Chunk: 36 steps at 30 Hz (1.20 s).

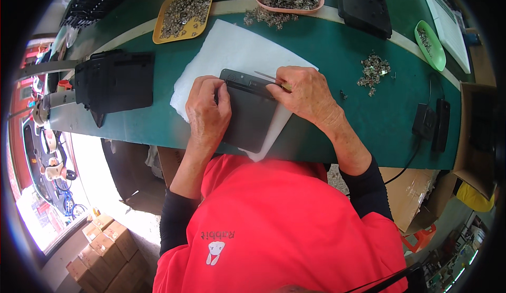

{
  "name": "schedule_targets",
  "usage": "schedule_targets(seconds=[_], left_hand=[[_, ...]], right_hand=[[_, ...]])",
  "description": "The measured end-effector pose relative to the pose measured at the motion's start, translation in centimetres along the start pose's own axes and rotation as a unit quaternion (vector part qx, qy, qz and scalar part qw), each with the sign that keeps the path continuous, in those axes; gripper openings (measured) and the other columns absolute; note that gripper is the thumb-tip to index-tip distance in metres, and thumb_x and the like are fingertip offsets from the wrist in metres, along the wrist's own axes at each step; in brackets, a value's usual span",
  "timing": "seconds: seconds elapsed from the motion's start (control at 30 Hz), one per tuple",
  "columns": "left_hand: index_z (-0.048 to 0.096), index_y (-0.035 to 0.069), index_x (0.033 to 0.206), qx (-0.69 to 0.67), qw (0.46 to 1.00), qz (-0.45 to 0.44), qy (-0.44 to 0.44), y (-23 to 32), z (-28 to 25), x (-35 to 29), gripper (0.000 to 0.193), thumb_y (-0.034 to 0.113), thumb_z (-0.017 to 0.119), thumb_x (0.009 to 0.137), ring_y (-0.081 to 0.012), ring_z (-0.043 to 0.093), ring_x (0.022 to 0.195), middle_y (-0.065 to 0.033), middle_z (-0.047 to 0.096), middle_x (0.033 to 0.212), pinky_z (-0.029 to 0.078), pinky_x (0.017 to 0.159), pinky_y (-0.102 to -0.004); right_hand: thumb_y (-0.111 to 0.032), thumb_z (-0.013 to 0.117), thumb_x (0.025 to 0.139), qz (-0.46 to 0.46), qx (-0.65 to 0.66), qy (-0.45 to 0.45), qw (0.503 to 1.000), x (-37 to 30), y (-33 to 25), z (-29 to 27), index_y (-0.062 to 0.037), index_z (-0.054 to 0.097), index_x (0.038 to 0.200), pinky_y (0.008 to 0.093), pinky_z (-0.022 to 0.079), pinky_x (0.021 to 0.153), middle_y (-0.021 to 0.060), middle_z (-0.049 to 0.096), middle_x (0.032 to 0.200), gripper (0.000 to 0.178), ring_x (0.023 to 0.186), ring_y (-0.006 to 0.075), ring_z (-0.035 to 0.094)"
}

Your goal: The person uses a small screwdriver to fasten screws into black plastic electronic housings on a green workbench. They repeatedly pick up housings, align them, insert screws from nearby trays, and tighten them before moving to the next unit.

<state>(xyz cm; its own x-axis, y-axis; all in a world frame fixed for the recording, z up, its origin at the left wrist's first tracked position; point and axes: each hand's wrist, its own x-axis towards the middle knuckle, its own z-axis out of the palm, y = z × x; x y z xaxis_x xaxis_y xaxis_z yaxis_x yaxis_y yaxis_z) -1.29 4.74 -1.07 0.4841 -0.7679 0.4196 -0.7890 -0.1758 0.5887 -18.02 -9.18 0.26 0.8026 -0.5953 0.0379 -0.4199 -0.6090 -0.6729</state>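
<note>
A flat black plastic housing (246,116) lies tilted on a white foam sheet (232,45), near the table's front edge. My left hand (207,108) is closed on its left edge by the upper corner, thumb and fingers curled there. Closed round a thin pointed metal tool (266,76) is my right hand (308,95), at the upper right corner of the housing. A yellowish bit shows between those fingers; most of the tool's handle is hidden. The tool's tip points left, above the slotted strip along the housing's far edge.
Small metal parts fill a yellow tray (183,16), a pink tray (318,0) and a green tray (436,56). A loose heap of parts (374,71) lies to the right. More black housings (118,82) sit at left and far right. A black power adapter (423,120) lies near the right edge.
</note>
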Motion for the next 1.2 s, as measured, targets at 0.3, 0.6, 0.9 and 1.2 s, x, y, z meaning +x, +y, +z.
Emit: schedule_targets(seconds=[0.3, 0.6, 0.9, 1.2], left_hand=[[0.056, 0.001, 0.078, -0.036, 0.994, -0.101, 0.017, 0.8, 0.6, 0.3, 0.01, -0.001, 0.066, 0.078, -0.0256, 0.059, 0.068, -0.0117, 0.061, 0.081, 0.049, 0.062, -0.0339], [0.055, 0.002, 0.075, 0.064, 0.996, -0.04, 0.047, 0.4, 1.4, 0.0, 0.01, 0.002, 0.065, 0.075, -0.0303, 0.058, 0.069, -0.0127, 0.058, 0.077, 0.048, 0.064, -0.0406], [0.063, 0.0, 0.081, -0.164, 0.934, -0.279, -0.15, -0.6, -2.0, 2.7, 0.016, 0.014, 0.07, 0.083, -0.0058, 0.055, 0.062, -0.0022, 0.062, 0.071, 0.044, 0.055, -0.0225], [0.065, -0.002, 0.085, -0.195, 0.925, -0.273, -0.176, -1.4, -2.3, 3.3, 0.013, 0.01, 0.07, 0.085, -0.0064, 0.056, 0.065, -0.0013, 0.064, 0.072, 0.046, 0.059, -0.0218]], right_hand=[[-0.023, 0.069, 0.08, 0.002, 0.018, 0.024, 1.0, -0.1, 0.3, 0.3, -0.0026, 0.062, 0.077, 0.0424, 0.051, 0.066, 0.0147, 0.064, 0.074, 0.022, 0.072, 0.0351, 0.064], [-0.021, 0.072, 0.078, -0.013, 0.02, 0.046, 0.999, -0.2, 0.3, 0.6, -0.0016, 0.061, 0.074, 0.0391, 0.05, 0.06, 0.0132, 0.065, 0.071, 0.023, 0.065, 0.0327, 0.064], [-0.022, 0.064, 0.086, -0.036, 0.07, 0.066, 0.995, -0.4, -0.8, -0.7, -0.0057, 0.064, 0.092, 0.0434, 0.052, 0.068, 0.0141, 0.062, 0.087, 0.017, 0.073, 0.0345, 0.065], [-0.012, 0.061, 0.081, -0.124, -0.098, 0.03, 0.987, -1.0, -3.2, 0.7, -0.0083, 0.065, 0.088, 0.0377, 0.052, 0.053, 0.0102, 0.058, 0.091, 0.009, 0.062, 0.0264, 0.065]])
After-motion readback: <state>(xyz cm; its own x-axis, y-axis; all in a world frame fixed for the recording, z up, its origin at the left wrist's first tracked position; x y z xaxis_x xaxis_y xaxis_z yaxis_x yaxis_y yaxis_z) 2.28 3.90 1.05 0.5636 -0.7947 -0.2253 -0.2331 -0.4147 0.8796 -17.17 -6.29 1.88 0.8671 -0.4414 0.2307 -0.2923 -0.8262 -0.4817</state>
